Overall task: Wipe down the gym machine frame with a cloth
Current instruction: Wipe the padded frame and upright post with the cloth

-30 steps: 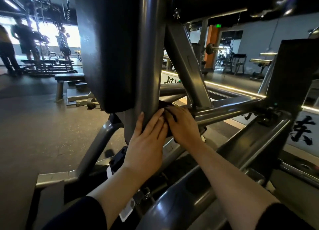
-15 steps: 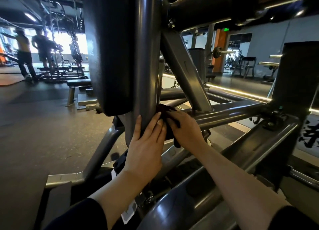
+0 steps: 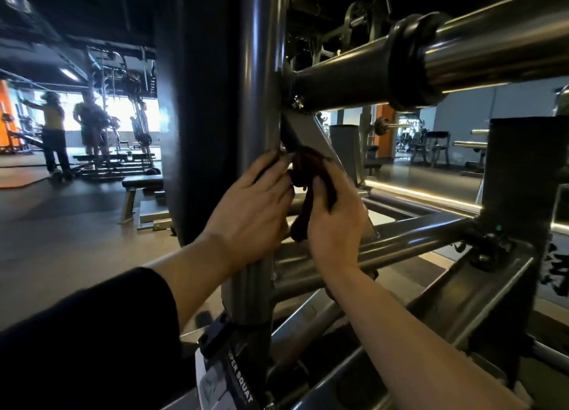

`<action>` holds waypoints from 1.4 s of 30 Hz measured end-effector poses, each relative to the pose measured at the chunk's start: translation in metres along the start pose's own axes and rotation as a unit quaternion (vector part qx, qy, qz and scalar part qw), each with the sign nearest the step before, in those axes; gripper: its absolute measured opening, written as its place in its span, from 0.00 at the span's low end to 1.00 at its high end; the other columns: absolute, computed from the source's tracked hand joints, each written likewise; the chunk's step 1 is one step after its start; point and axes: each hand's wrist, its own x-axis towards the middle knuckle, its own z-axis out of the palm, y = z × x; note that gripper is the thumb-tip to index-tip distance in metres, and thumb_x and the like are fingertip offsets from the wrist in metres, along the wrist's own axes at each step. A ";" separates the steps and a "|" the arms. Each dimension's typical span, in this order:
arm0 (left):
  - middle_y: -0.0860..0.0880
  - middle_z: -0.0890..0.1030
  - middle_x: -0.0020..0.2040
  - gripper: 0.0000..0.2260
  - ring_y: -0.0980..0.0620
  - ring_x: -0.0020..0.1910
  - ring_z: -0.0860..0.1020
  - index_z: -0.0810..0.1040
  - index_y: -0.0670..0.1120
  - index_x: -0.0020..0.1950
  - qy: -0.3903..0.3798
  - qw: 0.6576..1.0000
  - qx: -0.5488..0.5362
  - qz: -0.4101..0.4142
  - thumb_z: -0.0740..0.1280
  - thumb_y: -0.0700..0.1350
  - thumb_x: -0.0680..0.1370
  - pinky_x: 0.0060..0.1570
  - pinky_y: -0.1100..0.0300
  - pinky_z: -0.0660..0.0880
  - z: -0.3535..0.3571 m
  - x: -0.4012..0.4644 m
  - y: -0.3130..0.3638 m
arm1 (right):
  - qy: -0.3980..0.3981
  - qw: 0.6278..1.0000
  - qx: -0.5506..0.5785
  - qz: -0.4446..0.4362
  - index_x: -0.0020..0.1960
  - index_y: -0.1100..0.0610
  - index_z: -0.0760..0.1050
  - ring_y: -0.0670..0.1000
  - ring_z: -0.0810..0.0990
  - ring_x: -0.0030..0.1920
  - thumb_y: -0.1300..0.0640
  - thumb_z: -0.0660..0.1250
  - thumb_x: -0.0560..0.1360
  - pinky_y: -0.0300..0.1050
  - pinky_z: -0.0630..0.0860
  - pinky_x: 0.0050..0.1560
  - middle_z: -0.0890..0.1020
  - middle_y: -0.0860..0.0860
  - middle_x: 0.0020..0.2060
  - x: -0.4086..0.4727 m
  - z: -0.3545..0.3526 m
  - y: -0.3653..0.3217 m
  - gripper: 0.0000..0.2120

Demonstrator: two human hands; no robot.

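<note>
Since the earlier frames both hands have climbed the upright post, and the view has closed in, so the lower frame joint now sits below the wrists.

Frame upright [image 3: 261, 71]: dark grey tube, runs top to bottom at centre of the frame; a diagonal brace [image 3: 311, 134] meets it just above the hands. Black pad [image 3: 197, 101] stands to its left.

Left hand [image 3: 251, 212]: fingers straight, laid flat against the upright, holding nothing; judged to be steadying.

Right hand [image 3: 334, 222]: grip is closed round the cloth [image 3: 304, 175], a dark red bunched rag, pressed at the corner where brace meets upright, centre of the frame; a tail hangs down between the two hands.

Step in hand, judged: wiping the brace-to-upright joint. To do it well: spread the cloth flatter under the fingers so more fabric meets metal, push it into the weld corner, then draw along the brace in overlapping strokes. Keep the loose tail clear of the bolt higher up.
</note>
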 end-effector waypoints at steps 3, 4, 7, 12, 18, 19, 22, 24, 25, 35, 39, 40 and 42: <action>0.42 0.71 0.72 0.27 0.43 0.76 0.60 0.69 0.40 0.72 -0.009 1.000 0.012 -0.026 0.56 0.55 0.79 0.76 0.48 0.42 0.002 0.001 0.005 | 0.027 0.999 -0.001 -0.018 0.67 0.56 0.75 0.34 0.67 0.60 0.61 0.62 0.80 0.19 0.59 0.59 0.76 0.51 0.65 0.014 0.019 -0.002 0.16; 0.42 0.70 0.72 0.27 0.43 0.76 0.60 0.69 0.40 0.73 -0.012 0.999 0.013 -0.030 0.55 0.55 0.79 0.76 0.48 0.41 0.002 0.002 0.005 | 0.042 0.999 -0.005 -0.025 0.68 0.56 0.73 0.36 0.65 0.64 0.62 0.62 0.80 0.19 0.58 0.61 0.74 0.53 0.68 0.018 0.023 0.001 0.17; 0.40 0.72 0.71 0.26 0.43 0.75 0.61 0.70 0.38 0.71 -0.021 0.999 0.009 -0.040 0.56 0.53 0.79 0.75 0.49 0.40 0.001 0.002 0.004 | 0.037 0.996 -0.040 -0.065 0.71 0.57 0.70 0.51 0.63 0.74 0.62 0.61 0.80 0.34 0.59 0.71 0.67 0.55 0.73 0.033 0.029 0.016 0.19; 0.43 0.72 0.71 0.29 0.46 0.76 0.60 0.72 0.40 0.70 -0.026 0.997 -0.029 -0.064 0.57 0.58 0.77 0.75 0.50 0.42 0.002 0.005 0.010 | -0.017 0.995 -0.093 -0.025 0.74 0.56 0.66 0.54 0.65 0.74 0.65 0.60 0.80 0.47 0.62 0.73 0.65 0.53 0.75 0.024 0.020 0.059 0.23; 0.45 0.71 0.72 0.30 0.47 0.77 0.57 0.71 0.41 0.72 -0.036 0.995 -0.038 -0.088 0.52 0.58 0.78 0.75 0.50 0.40 0.001 0.006 0.013 | -0.029 0.988 -0.125 0.089 0.77 0.54 0.61 0.55 0.63 0.75 0.67 0.59 0.79 0.58 0.66 0.72 0.63 0.53 0.76 -0.005 0.004 0.085 0.28; 0.45 0.71 0.72 0.29 0.47 0.77 0.56 0.71 0.42 0.72 -0.034 0.995 -0.035 -0.087 0.53 0.58 0.78 0.75 0.50 0.40 0.001 0.006 0.013 | -0.042 0.991 -0.113 0.051 0.77 0.53 0.59 0.55 0.61 0.76 0.68 0.59 0.78 0.55 0.64 0.73 0.60 0.53 0.77 -0.002 0.009 0.073 0.29; 0.46 0.71 0.72 0.24 0.47 0.77 0.55 0.72 0.44 0.71 -0.031 0.996 -0.032 -0.077 0.59 0.54 0.78 0.76 0.49 0.41 0.001 0.006 0.014 | -0.124 0.988 -0.048 -0.081 0.78 0.49 0.56 0.52 0.52 0.78 0.64 0.60 0.80 0.44 0.56 0.76 0.51 0.50 0.79 0.010 0.029 0.036 0.29; 0.45 0.73 0.71 0.22 0.46 0.77 0.56 0.74 0.44 0.69 -0.025 0.996 -0.028 -0.077 0.59 0.53 0.78 0.76 0.49 0.42 0.001 0.005 0.014 | -0.131 0.983 -0.058 -0.116 0.77 0.50 0.59 0.52 0.50 0.79 0.63 0.62 0.80 0.49 0.57 0.76 0.49 0.49 0.79 0.012 0.035 0.043 0.29; 0.45 0.74 0.69 0.22 0.46 0.77 0.57 0.75 0.43 0.68 -0.021 0.996 -0.030 -0.078 0.57 0.53 0.78 0.76 0.49 0.42 0.002 0.005 0.014 | -0.117 0.983 -0.081 -0.112 0.77 0.50 0.60 0.53 0.50 0.79 0.65 0.65 0.78 0.53 0.59 0.76 0.49 0.50 0.79 0.007 0.034 0.056 0.31; 0.45 0.76 0.68 0.23 0.46 0.76 0.57 0.78 0.42 0.64 -0.013 0.996 -0.016 -0.083 0.58 0.54 0.77 0.75 0.50 0.38 0.007 0.006 0.014 | -0.024 0.996 -0.082 0.039 0.75 0.51 0.62 0.55 0.55 0.77 0.75 0.60 0.74 0.51 0.61 0.75 0.50 0.48 0.77 -0.028 0.030 0.074 0.34; 0.45 0.76 0.67 0.23 0.46 0.76 0.58 0.79 0.41 0.62 -0.011 0.996 -0.026 -0.080 0.59 0.54 0.76 0.75 0.50 0.36 0.009 0.006 0.014 | -0.026 0.988 -0.120 0.089 0.76 0.52 0.62 0.56 0.61 0.75 0.70 0.64 0.73 0.55 0.63 0.73 0.58 0.53 0.77 -0.010 0.014 0.101 0.34; 0.45 0.77 0.66 0.23 0.46 0.76 0.58 0.79 0.41 0.62 -0.007 0.997 -0.025 -0.079 0.59 0.54 0.76 0.75 0.50 0.36 0.010 0.005 0.015 | -0.022 0.980 -0.131 0.151 0.74 0.53 0.63 0.57 0.63 0.74 0.68 0.66 0.73 0.59 0.65 0.72 0.62 0.53 0.75 -0.008 0.005 0.114 0.32; 0.45 0.77 0.66 0.23 0.46 0.76 0.58 0.79 0.41 0.62 0.004 0.996 -0.026 -0.080 0.59 0.54 0.76 0.75 0.50 0.37 0.012 0.006 0.015 | -0.038 0.962 -0.140 0.233 0.72 0.56 0.66 0.59 0.68 0.71 0.66 0.66 0.74 0.63 0.67 0.69 0.68 0.55 0.70 -0.010 -0.012 0.127 0.27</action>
